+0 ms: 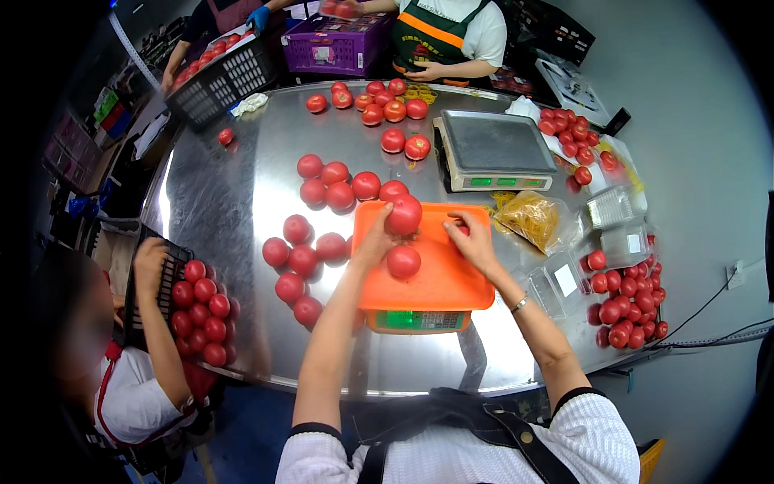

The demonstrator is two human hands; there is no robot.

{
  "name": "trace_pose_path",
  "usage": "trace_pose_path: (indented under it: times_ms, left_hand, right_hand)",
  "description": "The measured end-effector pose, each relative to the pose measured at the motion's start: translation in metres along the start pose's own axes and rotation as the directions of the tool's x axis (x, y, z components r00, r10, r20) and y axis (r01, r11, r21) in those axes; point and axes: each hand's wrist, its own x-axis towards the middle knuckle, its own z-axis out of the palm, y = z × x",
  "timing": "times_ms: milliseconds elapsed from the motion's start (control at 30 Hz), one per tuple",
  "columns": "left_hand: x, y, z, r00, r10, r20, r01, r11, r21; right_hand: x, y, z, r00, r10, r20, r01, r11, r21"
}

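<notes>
The person's left hand [377, 241] is closed around a large red tomato [405, 214], thumb at its left side, fingers tucked below. The tomato is up over the orange tray [439, 284], toward its far edge; a second tomato [403, 262] lies in the tray, nearer the person. The tray sits on a scale [419, 321] with a lit green display, on the metal counter [234, 189]. Right hand [479, 246] is over the tray's right side, fingers curled in narrow; a bit of red shows at the fingertips, but whether it holds anything, cannot tell.

Handling, by judgement: tomato looks ripe, moderately heavy for its size, firm but with some give, bruises or splits if squeezed hard. Skin is glossy, likely slippery, worse if damp. Round, so prone to roll when let go. Best hold: spread fingers and thumb around the widest part, palm or fingers supporting underneath, light even pressure, no fingertip digging. Lower gently rather than drop.
</notes>
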Motion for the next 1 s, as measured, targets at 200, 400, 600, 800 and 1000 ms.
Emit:
trace_pose_path:
  times_ms: [200, 400, 600, 800, 1000]
  left_hand:
    - [0.012, 0.012, 0.003, 0.976, 0.024, -0.215, 0.165, 0.557, 0.814]
    - [-0.022, 0.021, 0.027, 0.915, 0.245, -0.32, 0.298, 0.124, 0.947]
    - [-0.069, 0.001, -0.003, 0.778, 0.509, -0.369, 0.115, 0.463, 0.879]
    - [-0.19, -0.027, -0.057, 0.552, 0.62, -0.557, -0.033, 0.684, 0.729]
    - [-0.272, -0.1, -0.086, 0.446, 0.587, -0.676, 0.121, 0.708, 0.695]
  right_hand:
    - [-0.043, -0.02, 0.025, 0.931, -0.358, 0.071, 0.361, 0.877, -0.318]
    - [-0.087, -0.021, 0.028, 0.941, -0.296, 0.163, 0.328, 0.915, -0.235]
    - [-0.106, -0.019, 0.005, 0.95, -0.313, 0.012, 0.311, 0.938, -0.156]
    - [-0.168, 0.034, -0.07, 0.911, -0.289, -0.295, 0.134, 0.883, -0.449]
    - [-0.259, 0.116, -0.086, 0.998, -0.057, -0.029, 0.028, 0.799, -0.6]
